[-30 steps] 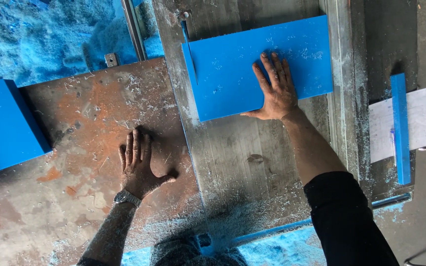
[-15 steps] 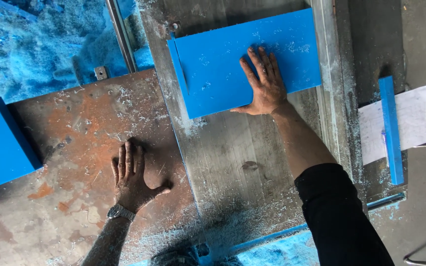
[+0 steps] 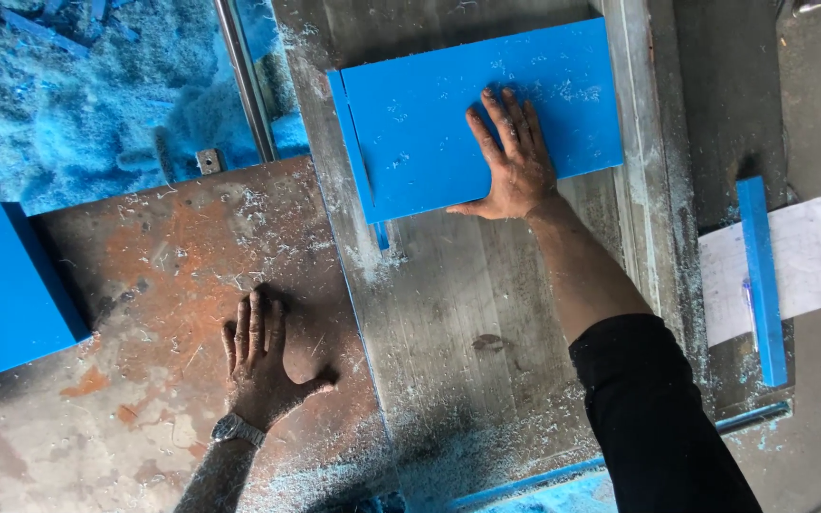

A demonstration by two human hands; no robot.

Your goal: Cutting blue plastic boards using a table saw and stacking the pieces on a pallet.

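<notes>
Head view, the only one: right hand [image 3: 515,166] lies flat, fingers spread and straight, pressing down on the blue panel [image 3: 472,114]; it grips nothing, only bears on the top face. That panel rests on the grey metal bed [image 3: 458,313], its far edge lying along the bed's rail [image 3: 634,190]. Left hand [image 3: 263,361], likewise open and flat, rests on the rusty plate [image 3: 144,285] just left of the bed, holding nothing.

Risks, as I judge them: the panel carries loose shavings, so a flat palm could slip and let the panel skew away from the rail. A thin offcut strip [image 3: 358,157] touches the panel's left edge and could catch or jam. Dust on the bed could make the panel ride unevenly.

Counted: two hands, one panel on the bed, one offcut strip, one blue block [image 3: 7,285] at the plate's left end, one blue bar [image 3: 762,275] right of the bed lying across one paper sheet [image 3: 810,256].
</notes>
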